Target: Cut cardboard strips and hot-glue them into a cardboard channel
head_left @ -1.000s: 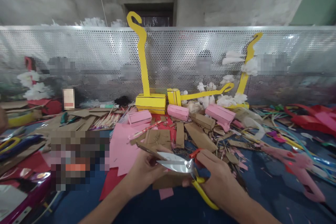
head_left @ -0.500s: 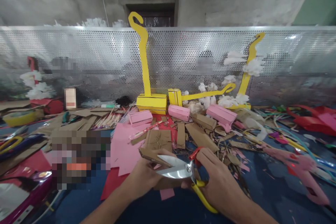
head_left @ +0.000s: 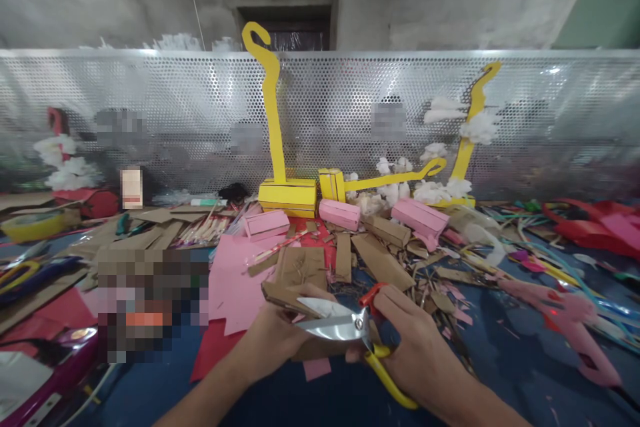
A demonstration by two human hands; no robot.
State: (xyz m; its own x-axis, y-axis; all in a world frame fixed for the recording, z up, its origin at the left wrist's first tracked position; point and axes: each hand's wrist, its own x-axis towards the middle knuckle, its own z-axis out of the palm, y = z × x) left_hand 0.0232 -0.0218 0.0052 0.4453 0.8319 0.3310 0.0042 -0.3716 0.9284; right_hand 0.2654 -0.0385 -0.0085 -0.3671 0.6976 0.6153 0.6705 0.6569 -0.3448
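Scissors point(head_left: 333, 328) with one red and one yellow handle are in my right hand point(head_left: 417, 340), its fingers closed round the handles. Their blades are parted and point left, toward my left hand point(head_left: 273, 333). That hand grips a piece of brown cardboard point(head_left: 285, 298), which lies along the upper blade; the fingertips are partly hidden behind it. Below the blades more cardboard shows between my hands. Just under it lies a small pink paper scrap point(head_left: 317, 368). Pink paper point(head_left: 237, 280) is spread beyond my left hand.
A yellow box with a tall hooked strip point(head_left: 287, 197) stands at the back, before a perforated metal screen point(head_left: 200, 100). Pink paper boxes point(head_left: 420, 215) and cardboard offcuts point(head_left: 383, 263) lie mid-table. At the right is a pink glue gun point(head_left: 560, 313), with tangled strips behind it.
The scissor handles look slightly wider apart, the yellow one a little lower. My left hand keeps its hold on the cardboard. The whole view has shifted very slightly.
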